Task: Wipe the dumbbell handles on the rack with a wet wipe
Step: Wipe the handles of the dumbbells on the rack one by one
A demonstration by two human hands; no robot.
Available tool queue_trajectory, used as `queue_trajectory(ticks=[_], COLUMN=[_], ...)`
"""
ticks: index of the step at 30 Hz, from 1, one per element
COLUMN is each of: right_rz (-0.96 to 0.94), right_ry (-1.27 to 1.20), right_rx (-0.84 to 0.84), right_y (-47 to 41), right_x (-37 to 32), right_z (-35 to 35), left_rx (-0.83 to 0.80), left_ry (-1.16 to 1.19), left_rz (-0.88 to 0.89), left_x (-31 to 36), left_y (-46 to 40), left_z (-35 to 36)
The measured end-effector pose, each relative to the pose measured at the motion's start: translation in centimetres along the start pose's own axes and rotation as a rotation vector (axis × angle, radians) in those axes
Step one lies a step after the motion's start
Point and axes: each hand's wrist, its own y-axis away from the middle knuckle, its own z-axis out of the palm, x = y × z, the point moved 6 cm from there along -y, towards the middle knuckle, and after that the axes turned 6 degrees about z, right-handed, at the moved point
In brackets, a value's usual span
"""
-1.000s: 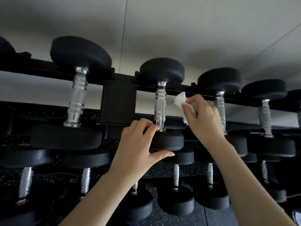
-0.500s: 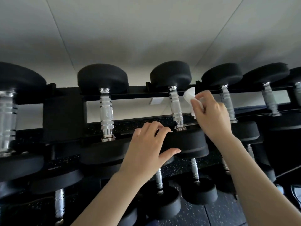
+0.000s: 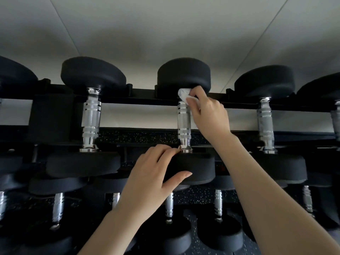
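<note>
Since half a second ago the right hand (image 3: 207, 115) has gone from holding the wet wipe (image 3: 184, 95) clear of the metal, to the right of the handle, to pressing it against the top of the handle (image 3: 184, 124); the left hand (image 3: 156, 173) has kept its hold on the near weight head.

Head view: the right hand is clenched on the white wet wipe, thumb and fingers pinching it into a crumpled wad. The wad touches the far end of the chrome handle, just under the far black weight head (image 3: 184, 76), where the handle meets the far rail of the rack (image 3: 143, 97). How far the wipe wraps round the handle I cannot tell, as the fingers cover it.

The left hand is half open and grasps the near weight head (image 3: 195, 168) of the same dumbbell: the fingers (image 3: 165, 150) lie curled over its far edge, their tips touching the chrome collar at the foot of the handle, and the thumb (image 3: 179, 178) is spread along its near face.

The dumbbell lies across the top tier of the rack, near the middle of the row. Its long axis runs near to far, so the handle shows almost upright in the view, one head toward the person and the other toward the pale wall (image 3: 165, 34). Neighbouring dumbbells (image 3: 91, 118) (image 3: 265, 124) lie parallel on the left and right, apart from both hands. Smaller dumbbells (image 3: 169, 205) sit on the tier below.
</note>
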Motion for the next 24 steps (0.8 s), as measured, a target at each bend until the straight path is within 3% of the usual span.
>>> queue_trajectory(ticks=[6, 11, 16, 20, 24], right_rz=[0.133, 0.243, 0.317, 0.335, 0.259], right_ry=[-0.160, -0.139, -0.650, -0.544, -0.388], right_rx=[0.137, 0.228, 0.136, 0.075, -0.180], right_y=[0.6, 0.6, 0.0, -0.5, 0.1], right_x=[0.2, 0.7, -0.1, -0.1, -0.4], right_z=[-0.1, -0.2, 0.3, 0.0, -0.4], left_rx=[0.032, 0.055, 0.062, 0.070, 0.071], left_ry=[0.008, 0.050, 0.078, 0.085, 0.098], left_rz=[-0.052, -0.071, -0.074, -0.062, -0.056], left_x=[0.3, 0.2, 0.0, 0.0, -0.1], left_y=[0.5, 0.5, 0.6, 0.6, 0.6], left_z=[0.2, 0.3, 0.5, 0.4, 0.4])
